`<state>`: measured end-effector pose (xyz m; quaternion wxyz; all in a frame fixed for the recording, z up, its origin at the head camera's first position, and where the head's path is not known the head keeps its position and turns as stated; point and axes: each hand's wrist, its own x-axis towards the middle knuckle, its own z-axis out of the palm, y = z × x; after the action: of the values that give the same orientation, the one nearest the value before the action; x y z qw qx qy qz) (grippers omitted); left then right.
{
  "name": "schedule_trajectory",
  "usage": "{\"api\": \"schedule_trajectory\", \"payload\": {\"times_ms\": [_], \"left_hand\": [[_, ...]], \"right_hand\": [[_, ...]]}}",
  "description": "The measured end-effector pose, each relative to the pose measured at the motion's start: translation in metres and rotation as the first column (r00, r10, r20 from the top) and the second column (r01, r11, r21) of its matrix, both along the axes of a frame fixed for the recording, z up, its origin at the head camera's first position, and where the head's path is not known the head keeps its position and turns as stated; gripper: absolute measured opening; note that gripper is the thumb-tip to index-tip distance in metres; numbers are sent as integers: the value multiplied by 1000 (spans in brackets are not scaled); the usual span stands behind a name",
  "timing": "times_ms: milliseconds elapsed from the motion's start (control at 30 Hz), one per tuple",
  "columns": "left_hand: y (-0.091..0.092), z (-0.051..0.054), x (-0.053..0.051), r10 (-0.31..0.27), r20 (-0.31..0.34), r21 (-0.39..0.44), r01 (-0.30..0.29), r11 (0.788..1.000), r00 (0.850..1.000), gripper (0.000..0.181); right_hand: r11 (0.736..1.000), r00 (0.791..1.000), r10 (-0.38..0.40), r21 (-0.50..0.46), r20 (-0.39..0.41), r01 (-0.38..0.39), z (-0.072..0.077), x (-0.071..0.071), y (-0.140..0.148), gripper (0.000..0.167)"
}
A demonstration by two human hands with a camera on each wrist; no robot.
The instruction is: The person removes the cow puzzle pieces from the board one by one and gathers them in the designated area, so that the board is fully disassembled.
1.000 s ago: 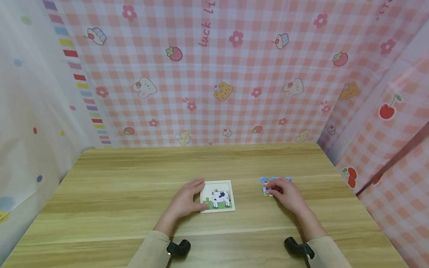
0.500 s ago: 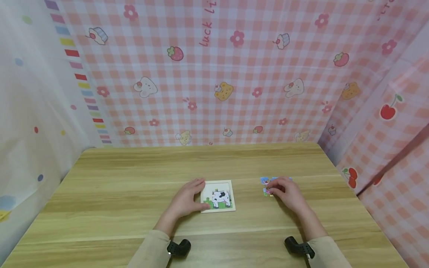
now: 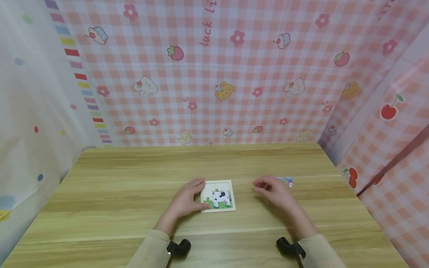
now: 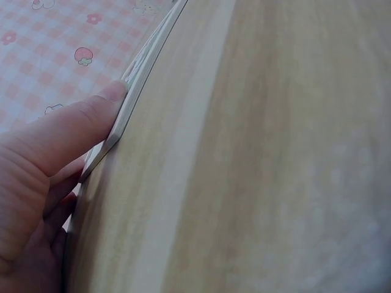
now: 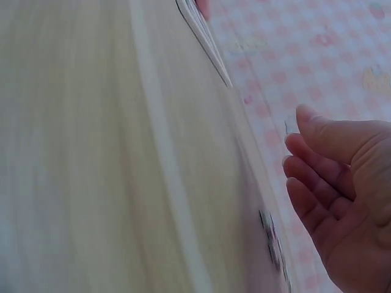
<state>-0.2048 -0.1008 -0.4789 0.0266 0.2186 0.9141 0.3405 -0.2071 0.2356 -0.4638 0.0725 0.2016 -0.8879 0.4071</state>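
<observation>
A square jigsaw puzzle board [image 3: 218, 182] with a pale wooden rim lies on the table, its lower part filled with a black-and-white cow on green. My left hand [image 3: 187, 198] grips its left side, the thumb [image 4: 91, 125] on the near left corner and fingers at the far left one. To the right, my right hand [image 3: 276, 191] is raised above the table. Between its thumb and fingertips it pinches a small pale puzzle piece [image 5: 290, 126], seen edge-on in the right wrist view. Loose blue puzzle pieces [image 3: 285, 181] lie behind that hand, which partly hides them.
The wooden table [image 3: 134, 167] ends at a pink checked cloth [image 3: 194, 74] at the back. Cloths also hang at the left and right sides. Each wrist carries a black camera mount.
My right hand has lifted off the loose pieces and moved left toward the board, with a piece in its fingertips. The left hand and board have stayed put.
</observation>
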Motion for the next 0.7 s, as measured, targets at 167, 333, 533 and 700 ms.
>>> {"api": "schedule_trajectory", "payload": {"times_ms": [167, 333, 533, 700], "left_hand": [[0, -1, 0, 1, -5, -1, -1, 1000, 1000, 85], [0, -1, 0, 5, -6, -13, -5, 1000, 1000, 85], [0, -1, 0, 5, -4, -3, -5, 1000, 1000, 84], [-1, -2, 0, -13, -12, 14, 14, 1000, 1000, 84]], "right_hand": [[996, 994, 89, 2, 56, -90, 1, -4, -23, 21], [987, 987, 148, 48, 60, -151, 1, -7, -43, 22], [978, 977, 200, 46, 69, -203, 2, -8, -60, 23], [975, 973, 216, 34, 82, -220, 2, -9, -69, 22]]}}
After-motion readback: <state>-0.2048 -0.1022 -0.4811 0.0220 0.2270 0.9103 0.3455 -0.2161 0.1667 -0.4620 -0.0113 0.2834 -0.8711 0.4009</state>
